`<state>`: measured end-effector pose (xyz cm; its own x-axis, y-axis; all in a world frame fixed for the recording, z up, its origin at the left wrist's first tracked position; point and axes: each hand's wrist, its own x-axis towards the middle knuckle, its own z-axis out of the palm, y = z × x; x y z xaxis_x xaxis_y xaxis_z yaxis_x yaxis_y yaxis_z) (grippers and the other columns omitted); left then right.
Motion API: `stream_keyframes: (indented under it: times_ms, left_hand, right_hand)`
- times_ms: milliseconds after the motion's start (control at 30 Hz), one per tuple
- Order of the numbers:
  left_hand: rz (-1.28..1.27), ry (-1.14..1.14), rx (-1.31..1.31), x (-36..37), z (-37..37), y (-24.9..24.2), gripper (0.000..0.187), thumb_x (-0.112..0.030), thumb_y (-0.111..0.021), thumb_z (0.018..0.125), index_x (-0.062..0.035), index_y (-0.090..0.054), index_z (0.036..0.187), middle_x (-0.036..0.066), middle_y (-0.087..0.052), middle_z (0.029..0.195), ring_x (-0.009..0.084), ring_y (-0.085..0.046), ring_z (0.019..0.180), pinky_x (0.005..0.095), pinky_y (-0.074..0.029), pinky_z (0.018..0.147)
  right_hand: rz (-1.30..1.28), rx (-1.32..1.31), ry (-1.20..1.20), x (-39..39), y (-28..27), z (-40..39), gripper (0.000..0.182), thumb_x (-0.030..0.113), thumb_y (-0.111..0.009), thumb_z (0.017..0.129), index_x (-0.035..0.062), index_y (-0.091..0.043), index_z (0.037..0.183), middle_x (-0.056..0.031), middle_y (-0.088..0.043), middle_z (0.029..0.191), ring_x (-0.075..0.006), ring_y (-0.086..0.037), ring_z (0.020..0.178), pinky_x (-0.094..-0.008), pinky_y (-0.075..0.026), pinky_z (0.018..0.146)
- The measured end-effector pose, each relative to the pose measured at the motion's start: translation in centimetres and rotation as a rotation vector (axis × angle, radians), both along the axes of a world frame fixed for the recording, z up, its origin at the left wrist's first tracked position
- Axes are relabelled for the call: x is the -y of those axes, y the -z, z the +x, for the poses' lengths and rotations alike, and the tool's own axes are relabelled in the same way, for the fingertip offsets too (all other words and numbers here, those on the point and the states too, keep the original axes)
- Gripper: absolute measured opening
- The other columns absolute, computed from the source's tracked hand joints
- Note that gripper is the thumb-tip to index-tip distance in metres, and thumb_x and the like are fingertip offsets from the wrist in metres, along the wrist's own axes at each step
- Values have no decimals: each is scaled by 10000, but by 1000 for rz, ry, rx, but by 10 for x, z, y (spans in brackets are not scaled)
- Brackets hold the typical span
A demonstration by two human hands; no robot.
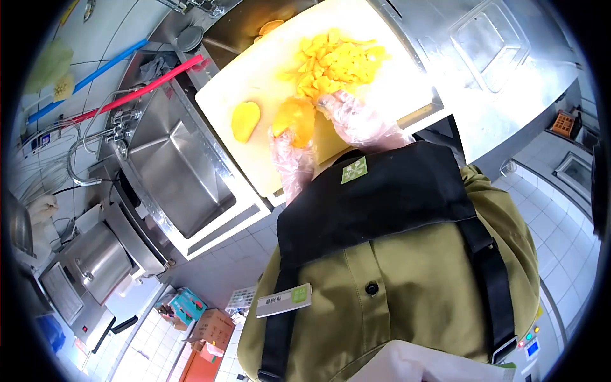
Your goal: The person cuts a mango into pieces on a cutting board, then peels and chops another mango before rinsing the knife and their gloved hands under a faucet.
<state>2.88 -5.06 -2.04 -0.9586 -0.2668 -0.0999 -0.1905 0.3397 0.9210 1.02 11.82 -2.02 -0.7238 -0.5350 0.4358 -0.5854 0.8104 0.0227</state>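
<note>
Both hands wear clear plastic gloves over a pale cutting board (223, 86). My left hand (293, 162) is closed around a peeled yellow-orange mango piece (294, 120), its fingers at the lower end. To the left, a separate oval mango piece (245, 121) lies flat on the board. A heap of cut mango chunks (340, 62) is spread over the upper part. My right hand (366, 121) is at the heap's lower edge, beside the held piece, with its fingers curled in. Glare and the glove hide whatever is in those fingers.
The board lies across a sink unit; more orange pieces (270, 27) are in the basin behind it. A steel sink (181, 172) with a tap (118, 130) and red hose (137, 92) stands left. On the right is a steel counter (509, 108) with a clear lid (490, 44).
</note>
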Motion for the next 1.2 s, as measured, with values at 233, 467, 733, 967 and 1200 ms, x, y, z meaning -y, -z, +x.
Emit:
stream_keyframes:
  times_ms: [233, 467, 733, 967, 1200]
  left_hand:
    - [618, -2, 127, 4, -3, -12, 379, -76, -557, 751, -20, -438, 1106, 118, -520, 1047, 229, -531, 940, 326, -456, 778]
    - [1098, -221, 131, -8, -8, -15, 337, -142, -513, 782, -32, -453, 1096, 127, -520, 1074, 266, -521, 974, 365, -451, 806]
    - [839, -103, 43, 5, -29, -16, 326, -153, -499, 789, -26, -449, 1086, 120, -527, 1030, 239, -522, 948, 363, -438, 792]
    - [442, 102, 53, 30, -183, -27, 269, -238, -538, 779, -51, -521, 971, 82, -543, 893, 192, -531, 804, 308, -445, 647]
    - [-749, 365, 26, 87, -228, 29, 475, -461, -580, 763, -57, -545, 1009, 140, -611, 921, 320, -586, 839, 390, -444, 734]
  right_hand:
    - [-142, 437, 154, 10, 1, -2, 399, 132, -461, 808, -2, -462, 1185, -150, -521, 1153, -276, -512, 1056, -350, -401, 898]
    - [-339, 559, 296, 3, -7, -4, 348, 106, -437, 812, -15, -488, 1134, -195, -535, 1097, -302, -531, 1012, -348, -425, 868]
    - [-268, 756, 411, -10, -14, -10, 290, 116, -451, 848, -6, -506, 1105, -178, -519, 1123, -273, -498, 1046, -331, -393, 895]
    - [-1069, 910, 550, -29, -3, -8, 238, 162, -493, 866, -17, -534, 1016, -108, -539, 893, -181, -499, 810, -286, -403, 779]
    - [-1019, 904, 659, -40, -55, -17, 264, 198, -515, 856, 2, -546, 1030, -131, -565, 874, -200, -524, 836, -285, -400, 774]
